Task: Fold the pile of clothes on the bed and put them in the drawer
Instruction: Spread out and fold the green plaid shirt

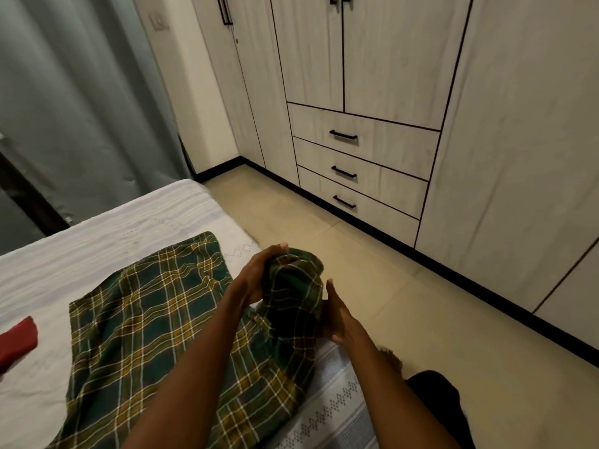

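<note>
Ahead of my fingers, three closed drawers wait across bare floor; a red cloth lies far left. My left hand curls round the plaid garment, its bunched end between both palms; my right hand presses it flat-fingered above the bed.

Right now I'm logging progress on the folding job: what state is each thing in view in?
Plaid cloth: mostly spread flat on the bed, one end bunched and lifted.
Left hand: grips the bunched end.
Right hand: fingers straight, against the bunch.
Red cloth: lying on the bed, apart.
Three drawers: all closed.
Wardrobe doors: closed.
Curtain: drawn.
</note>
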`<state>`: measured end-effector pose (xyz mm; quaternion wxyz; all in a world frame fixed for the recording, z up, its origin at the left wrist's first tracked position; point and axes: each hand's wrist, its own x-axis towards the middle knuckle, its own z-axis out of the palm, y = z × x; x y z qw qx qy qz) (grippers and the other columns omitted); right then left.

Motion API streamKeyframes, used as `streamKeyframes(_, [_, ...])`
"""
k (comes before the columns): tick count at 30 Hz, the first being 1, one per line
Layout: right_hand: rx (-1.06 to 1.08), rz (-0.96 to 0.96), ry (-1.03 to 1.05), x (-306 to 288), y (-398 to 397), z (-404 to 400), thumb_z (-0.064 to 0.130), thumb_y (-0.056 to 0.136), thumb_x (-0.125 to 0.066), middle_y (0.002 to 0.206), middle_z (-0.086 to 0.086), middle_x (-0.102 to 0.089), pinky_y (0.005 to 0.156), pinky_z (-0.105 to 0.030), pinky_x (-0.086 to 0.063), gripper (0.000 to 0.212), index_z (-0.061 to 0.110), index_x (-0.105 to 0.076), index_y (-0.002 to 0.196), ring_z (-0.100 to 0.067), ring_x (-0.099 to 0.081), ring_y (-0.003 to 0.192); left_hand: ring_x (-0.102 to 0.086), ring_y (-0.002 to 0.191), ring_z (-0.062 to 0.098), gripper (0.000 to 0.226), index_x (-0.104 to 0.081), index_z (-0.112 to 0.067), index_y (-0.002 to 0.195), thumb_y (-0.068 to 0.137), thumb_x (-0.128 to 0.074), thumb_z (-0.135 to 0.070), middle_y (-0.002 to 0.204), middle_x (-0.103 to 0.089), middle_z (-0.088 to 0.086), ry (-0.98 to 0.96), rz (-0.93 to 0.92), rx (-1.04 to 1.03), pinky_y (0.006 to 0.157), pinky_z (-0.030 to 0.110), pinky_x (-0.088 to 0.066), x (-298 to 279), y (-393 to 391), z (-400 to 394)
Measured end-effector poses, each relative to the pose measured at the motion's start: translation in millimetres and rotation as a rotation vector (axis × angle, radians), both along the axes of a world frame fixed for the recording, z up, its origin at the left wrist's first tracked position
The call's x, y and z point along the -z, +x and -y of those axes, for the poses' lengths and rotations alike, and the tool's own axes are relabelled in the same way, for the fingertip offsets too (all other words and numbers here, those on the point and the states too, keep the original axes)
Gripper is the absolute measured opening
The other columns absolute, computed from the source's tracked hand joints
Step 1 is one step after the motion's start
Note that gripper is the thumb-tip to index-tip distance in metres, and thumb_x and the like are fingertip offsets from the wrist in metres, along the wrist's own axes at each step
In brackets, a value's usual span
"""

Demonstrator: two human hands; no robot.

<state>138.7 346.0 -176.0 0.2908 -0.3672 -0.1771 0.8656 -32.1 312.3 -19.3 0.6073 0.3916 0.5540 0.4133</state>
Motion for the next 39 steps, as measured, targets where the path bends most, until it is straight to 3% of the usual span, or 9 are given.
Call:
streamKeyframes(5, [0.309,-0.117,-0.080,-37,-9,-10,0.066,0.088,-0.061,0.129,-0.021,-0.065,0.105,-0.052,-0.048,0.075,0.008,-0.058,0.136,-0.038,-0.061,0.120,-0.062,0.078,0.026,0.057,-0.059,0.000,0.115,0.080,-0.065,-0.045,0.090,-0.066,0.015,-0.142,-0.058,-0.038,0.080,0.039,-0.051,14,-13,5])
streamKeyframes(8, [0.596,0.162,-0.013,-48,1,-26,0.024,0.091,-0.073,0.123,-0.016,-0.065,0.086,-0.043,-0.057,0.054,0.005,-0.051,0.136,-0.033,-0.065,0.103,-0.068,0.089,0.027,0.036,-0.066,-0.006,0.110,0.096,-0.056,-0.038,0.100,-0.071,0.015,-0.116,-0.286,-0.034,0.090,0.043,-0.055,15,-9,3])
streamKeyframes(14, [0.541,0.403,0.072,-56,53,-61,0.015,0.084,-0.078,0.113,-0.011,-0.065,0.087,-0.043,-0.059,0.050,0.009,-0.048,0.123,-0.029,-0.067,0.093,-0.069,0.094,0.028,0.036,-0.072,-0.010,0.103,0.100,-0.054,-0.041,0.100,-0.072,0.012,0.088,-0.693,-0.004,0.091,0.042,-0.055,29,20,-15])
streamKeyframes(19, [0.801,0.224,-0.036,-27,93,-76,-0.013,0.084,-0.062,0.122,-0.022,-0.064,0.066,-0.026,-0.056,0.053,0.003,-0.045,0.131,-0.020,-0.065,0.081,-0.053,0.124,0.031,0.070,-0.032,-0.016,0.148,0.093,-0.061,-0.049,0.139,-0.052,0.012,-0.094,-0.945,0.303,0.104,0.043,-0.042,71,27,-24])
streamKeyframes(21, [0.765,0.192,-0.068,-8,101,-66,-0.012,0.089,-0.057,0.120,-0.020,-0.062,0.073,-0.027,-0.054,0.050,0.003,-0.044,0.134,-0.019,-0.063,0.085,-0.045,0.134,0.034,0.084,-0.018,-0.022,0.154,0.090,-0.062,-0.053,0.150,-0.043,0.012,-0.140,-1.115,0.387,0.114,0.053,-0.032,96,17,-21])
streamKeyframes(26, [0.488,0.300,-0.049,25,94,-26,0.001,0.098,-0.051,0.123,-0.008,-0.063,0.095,-0.045,-0.051,0.059,0.034,-0.033,0.143,-0.028,-0.063,0.112,-0.056,0.120,0.028,0.051,-0.045,-0.020,0.141,0.100,-0.047,-0.050,0.138,-0.056,0.009,-0.071,-1.134,0.249,0.103,0.047,-0.045,122,5,-5])
streamKeyframes(31, [0.026,0.628,0.111,33,59,4,0.044,0.101,-0.053,0.085,-0.006,-0.072,0.058,-0.027,-0.049,0.044,0.005,-0.063,0.121,-0.020,-0.063,0.068,-0.057,0.120,0.028,0.043,-0.047,-0.021,0.139,0.105,-0.038,-0.045,0.136,-0.059,0.009,-0.077,-1.164,0.219,0.101,0.044,-0.045,124,2,-3])
streamKeyframes(33, [-0.012,0.695,0.201,38,43,5,0.054,0.097,-0.055,0.099,-0.011,-0.073,0.077,-0.035,-0.057,0.052,0.006,-0.065,0.114,-0.025,-0.068,0.084,-0.058,0.118,0.028,0.043,-0.045,-0.020,0.140,0.104,-0.042,-0.043,0.135,-0.059,0.011,-0.100,-1.138,0.219,0.101,0.045,-0.047,124,-3,-8])
streamKeyframes(39, [0.016,0.658,0.278,39,23,-5,0.016,0.092,-0.070,0.127,-0.012,-0.065,0.099,-0.038,-0.053,0.030,0.017,-0.064,0.122,-0.027,-0.063,0.112,-0.061,0.107,0.024,0.035,-0.048,-0.026,0.139,0.104,-0.046,-0.023,0.130,-0.062,0.013,-0.041,-1.005,0.202,0.085,0.031,-0.051,125,-5,-17])
